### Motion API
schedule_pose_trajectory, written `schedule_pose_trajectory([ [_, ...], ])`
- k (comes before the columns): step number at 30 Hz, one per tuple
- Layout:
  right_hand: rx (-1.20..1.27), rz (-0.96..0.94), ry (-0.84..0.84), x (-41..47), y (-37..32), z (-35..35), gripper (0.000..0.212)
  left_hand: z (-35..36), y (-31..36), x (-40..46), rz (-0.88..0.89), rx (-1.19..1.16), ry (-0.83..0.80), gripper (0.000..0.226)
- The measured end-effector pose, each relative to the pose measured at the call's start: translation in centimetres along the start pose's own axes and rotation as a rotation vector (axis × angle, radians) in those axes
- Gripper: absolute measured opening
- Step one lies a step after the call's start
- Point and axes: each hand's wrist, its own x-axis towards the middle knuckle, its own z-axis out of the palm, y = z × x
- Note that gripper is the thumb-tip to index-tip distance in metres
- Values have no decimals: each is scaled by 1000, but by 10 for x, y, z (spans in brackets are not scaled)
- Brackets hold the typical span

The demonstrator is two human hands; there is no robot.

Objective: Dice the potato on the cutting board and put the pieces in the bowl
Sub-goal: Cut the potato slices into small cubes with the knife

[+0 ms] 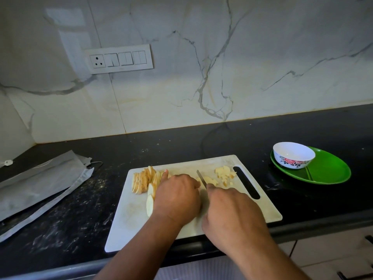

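Observation:
A white cutting board [125, 223] lies on the black counter. Potato slices [143, 179] stand fanned out at its far left, and diced pieces [224, 173] lie near the handle slot. My left hand [177, 199] presses down on potato slices in the middle of the board, fingers curled over them. My right hand [232, 211] grips a knife [201, 178], its blade pointing away from me beside the left fingertips. The knife handle is hidden in my hand. A white floral bowl [293, 155] stands empty at the right.
The bowl sits on a green plate [331, 170] right of the board. Grey plastic bags [40, 188] lie on the counter at the left. A marble wall with a switch panel [119, 59] rises behind. The counter edge runs just under the board.

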Motion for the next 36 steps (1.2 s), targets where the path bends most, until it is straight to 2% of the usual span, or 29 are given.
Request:
schedule_pose_trajectory([
  [3,7,4,-43,-1,-3,7,39,-4,2,-7,24,67,-40,38],
  [9,87,44,-216,-39,15,-8,73,-7,2,-10,21,52,-69,44],
  [11,88,55,-224,-40,17,-15,72,-4,1,-12,22,42,-76,45],
  [16,6,16,-24,-13,9,-8,57,-2,3,-17,52,107,-135,48],
  [21,27,-19,-39,4,2,7,39,-2,4,-18,56,136,-157,45],
  [26,53,4,-122,-19,8,2,64,-4,4,-20,41,117,-152,51],
  [30,82,35,-221,-35,17,-12,65,-3,3,-21,34,85,-152,55],
  [34,83,1,-138,-28,15,-17,70,1,3,-21,47,106,-151,53],
  [36,52,-21,-56,-18,11,-9,63,4,3,-20,61,127,-141,52],
])
